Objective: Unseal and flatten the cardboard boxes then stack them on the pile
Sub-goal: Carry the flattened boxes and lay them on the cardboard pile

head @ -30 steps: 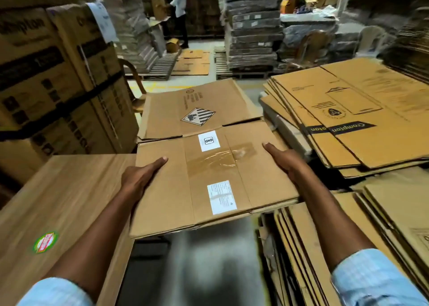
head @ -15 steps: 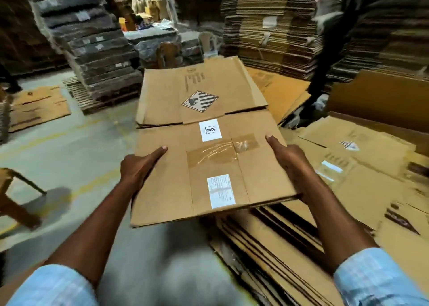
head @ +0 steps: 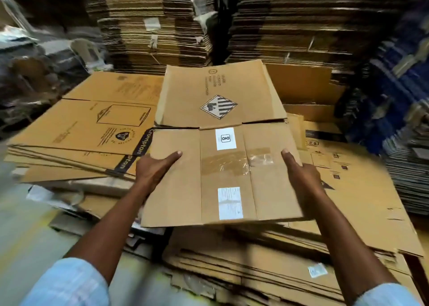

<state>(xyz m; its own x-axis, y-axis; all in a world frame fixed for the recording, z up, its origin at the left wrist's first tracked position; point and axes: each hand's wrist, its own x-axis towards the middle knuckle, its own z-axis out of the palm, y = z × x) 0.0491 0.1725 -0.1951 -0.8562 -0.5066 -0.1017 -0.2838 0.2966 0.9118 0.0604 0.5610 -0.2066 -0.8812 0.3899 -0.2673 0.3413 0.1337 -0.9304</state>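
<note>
We see a concrete floor [head: 25, 231] at the lower left, grey with a faint yellow streak, blurred. Directly on it lies a low pile of flattened cardboard [head: 267, 266], its layered edges facing us and a small white label on one sheet. Left of that rests a second pile [head: 76, 129], printed in black with a dark "Crompton" band along its near corner; crumpled scraps [head: 69, 196] lie under its front edge. Behind both, tall stacks of flattened cartons [head: 290, 27] rise from the floor; we cannot tell what their bases rest on.
</note>
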